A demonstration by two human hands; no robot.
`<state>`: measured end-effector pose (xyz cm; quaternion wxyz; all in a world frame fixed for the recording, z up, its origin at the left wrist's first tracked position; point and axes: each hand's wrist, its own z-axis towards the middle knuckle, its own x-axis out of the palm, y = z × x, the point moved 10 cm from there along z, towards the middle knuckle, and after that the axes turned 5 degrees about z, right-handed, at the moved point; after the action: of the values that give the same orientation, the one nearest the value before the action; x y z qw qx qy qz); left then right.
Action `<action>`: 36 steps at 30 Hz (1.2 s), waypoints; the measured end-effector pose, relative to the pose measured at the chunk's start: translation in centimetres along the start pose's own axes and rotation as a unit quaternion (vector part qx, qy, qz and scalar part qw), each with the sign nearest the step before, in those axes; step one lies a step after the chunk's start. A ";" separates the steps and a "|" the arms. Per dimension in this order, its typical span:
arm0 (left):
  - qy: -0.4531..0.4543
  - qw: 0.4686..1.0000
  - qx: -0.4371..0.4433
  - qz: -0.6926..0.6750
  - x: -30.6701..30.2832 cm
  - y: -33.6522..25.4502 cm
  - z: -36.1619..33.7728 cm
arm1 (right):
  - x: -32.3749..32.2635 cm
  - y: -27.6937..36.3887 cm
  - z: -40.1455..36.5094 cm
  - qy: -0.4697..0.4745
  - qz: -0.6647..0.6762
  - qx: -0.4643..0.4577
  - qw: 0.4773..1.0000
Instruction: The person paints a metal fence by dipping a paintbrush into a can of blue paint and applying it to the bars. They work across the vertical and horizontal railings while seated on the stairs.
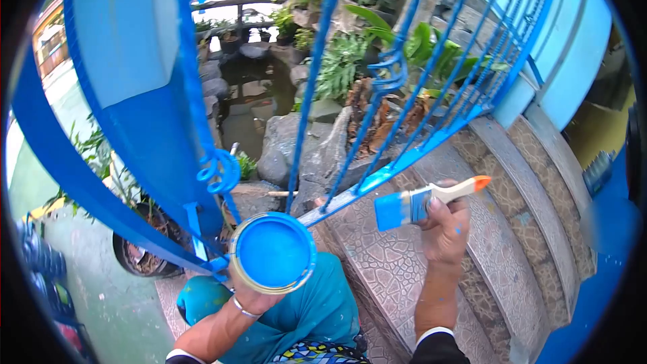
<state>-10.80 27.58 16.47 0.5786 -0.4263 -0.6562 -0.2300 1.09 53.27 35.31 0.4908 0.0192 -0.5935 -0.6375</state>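
My left hand [258,300] is wrapped round the lower side of an open paint can [273,253], which holds bright blue paint; most of its fingers are hidden under the can. In my right hand [446,229] is a paintbrush [411,206], gripped at the handle, its bristles coated blue and pointing left. The handle is pale with an orange tip. Just beyond both hands runs a metal railing with blue twisted bars [311,87] and curled ornaments. Its bottom rail [397,165] is partly blue and partly pale grey. The brush is apart from the rail.
Patterned stone steps [391,249] curve down the right. Behind the bars lie a small pond [253,94], rocks [283,148] and leafy plants. A blue pillar [151,141] stands at left, near a potted plant [141,243]. Plastic bottles [47,256] sit at the left edge.
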 end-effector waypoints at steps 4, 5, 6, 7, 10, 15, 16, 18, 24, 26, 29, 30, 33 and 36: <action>0.089 0.996 0.024 0.004 2.0 -0.3 -0.5 | 10.1 1.8 -1.8 0.200 -0.107 0.010 0.974; 0.102 0.994 0.029 -0.011 3.1 -0.6 -0.5 | 12.0 2.0 -2.2 0.228 -0.146 -0.002 0.963; 0.104 0.994 0.028 0.000 3.6 -0.7 -0.6 | 13.9 1.9 -2.7 0.255 -0.185 -0.015 0.949; 0.107 0.994 0.026 0.010 3.9 -0.8 -0.7 | 15.4 1.5 -3.0 0.281 -0.223 -0.029 0.933; 0.114 0.993 0.030 0.018 3.9 -0.9 -0.7 | 20.0 0.6 -4.2 0.394 -0.302 -0.109 0.861; 0.070 0.997 0.022 0.026 3.0 -1.0 -0.7 | 22.8 -2.0 -5.5 0.466 -0.352 -0.124 0.803; 0.059 0.998 0.018 0.030 3.0 -1.0 -0.9 | 22.8 -2.7 -5.6 0.471 -0.366 -0.119 0.794; 0.060 0.997 0.021 0.036 2.9 -1.0 -1.1 | 22.8 -3.8 -5.7 0.483 -0.395 -0.107 0.774; 0.105 0.994 0.033 0.018 3.5 -1.2 -1.4 | 20.8 -2.3 -4.0 0.396 -0.342 -0.038 0.851; 0.107 0.993 0.040 0.019 3.6 -1.3 -1.3 | 19.5 -2.5 -3.2 0.344 -0.312 0.009 0.886; 0.113 0.993 0.044 0.013 3.9 -1.2 -1.3 | 17.5 -3.5 -2.1 0.293 -0.288 0.058 0.910; 0.116 0.992 0.040 0.011 4.1 -1.2 -1.4 | 17.1 -3.7 -1.8 0.285 -0.293 0.055 0.911; 0.117 0.992 0.036 0.008 4.3 -1.1 -1.3 | 16.0 -3.8 -1.2 0.268 -0.310 0.044 0.911; 0.111 0.993 0.040 0.014 4.0 -1.0 -1.1 | 15.4 -3.0 -0.6 0.261 -0.324 0.028 0.909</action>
<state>-10.89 27.35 20.70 0.6678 -0.3842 -0.5900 -0.2415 -8.31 42.28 41.39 0.3941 0.3900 -0.4232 -0.7165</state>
